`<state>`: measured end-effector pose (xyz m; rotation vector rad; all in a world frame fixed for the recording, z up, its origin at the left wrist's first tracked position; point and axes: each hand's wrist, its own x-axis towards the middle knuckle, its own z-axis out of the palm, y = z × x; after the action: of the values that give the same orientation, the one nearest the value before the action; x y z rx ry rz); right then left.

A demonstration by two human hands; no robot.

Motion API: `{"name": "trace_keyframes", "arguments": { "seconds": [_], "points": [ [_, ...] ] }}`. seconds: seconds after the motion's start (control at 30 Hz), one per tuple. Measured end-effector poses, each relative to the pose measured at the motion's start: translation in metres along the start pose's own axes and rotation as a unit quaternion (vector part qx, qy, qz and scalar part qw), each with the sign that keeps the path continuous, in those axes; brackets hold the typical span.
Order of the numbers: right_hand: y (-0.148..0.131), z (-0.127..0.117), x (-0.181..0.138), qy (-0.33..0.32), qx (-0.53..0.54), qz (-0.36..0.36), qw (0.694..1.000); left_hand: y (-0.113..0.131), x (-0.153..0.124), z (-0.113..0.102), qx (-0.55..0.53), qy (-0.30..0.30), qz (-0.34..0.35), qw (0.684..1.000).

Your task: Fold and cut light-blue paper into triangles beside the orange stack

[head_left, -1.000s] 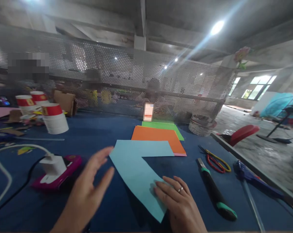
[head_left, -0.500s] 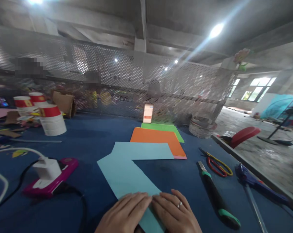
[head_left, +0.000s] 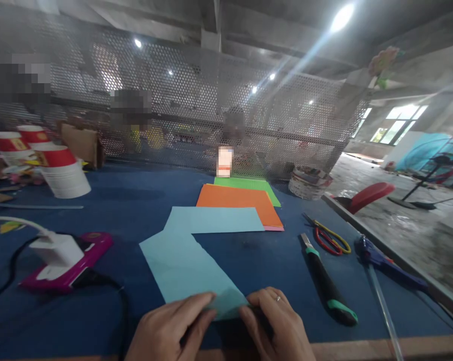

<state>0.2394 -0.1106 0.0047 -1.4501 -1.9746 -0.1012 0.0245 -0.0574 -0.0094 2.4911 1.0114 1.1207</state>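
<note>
A light blue sheet of paper (head_left: 191, 265) lies slanted on the dark blue table, its near end at my hands. My left hand (head_left: 174, 326) pinches the near left part of that end between thumb and fingers. At the right corner my right hand (head_left: 275, 323), with a ring on one finger, grips the edge the same way. Beyond, a second light blue piece of paper (head_left: 215, 219) touches or overlaps the far end of the sheet. It rests partly on a stack of orange paper (head_left: 241, 196), with green paper (head_left: 245, 183) behind.
On the right lie a utility knife (head_left: 327, 283), pliers (head_left: 327, 238) and a blue glue gun (head_left: 388, 265) with a clear stick. A magenta power strip (head_left: 94, 250) with a white plug sits left. Paper cups (head_left: 66, 175) stand behind it. A perforated screen (head_left: 189, 110) closes the far side.
My hands have gone from lying flat across the near part of the sheet to pinching its near edge, farther apart. The view has tilted down, showing the table's front edge.
</note>
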Motion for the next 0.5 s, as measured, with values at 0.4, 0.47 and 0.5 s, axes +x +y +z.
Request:
{"name": "trace_keyframes", "arguments": {
  "seconds": [0.4,0.47,0.5],
  "points": [
    [-0.007,0.017,0.000,0.001,-0.071,0.068,0.995,0.002,0.003,0.011,0.097,0.055,-0.025,0.993],
    [-0.008,0.019,-0.001,0.002,-0.085,0.071,0.994,0.000,0.003,0.010,0.108,0.042,-0.019,0.993],
    [-0.008,0.020,-0.001,0.002,-0.091,0.073,0.993,-0.002,0.002,0.010,0.119,0.037,-0.013,0.992]
  ]
}}
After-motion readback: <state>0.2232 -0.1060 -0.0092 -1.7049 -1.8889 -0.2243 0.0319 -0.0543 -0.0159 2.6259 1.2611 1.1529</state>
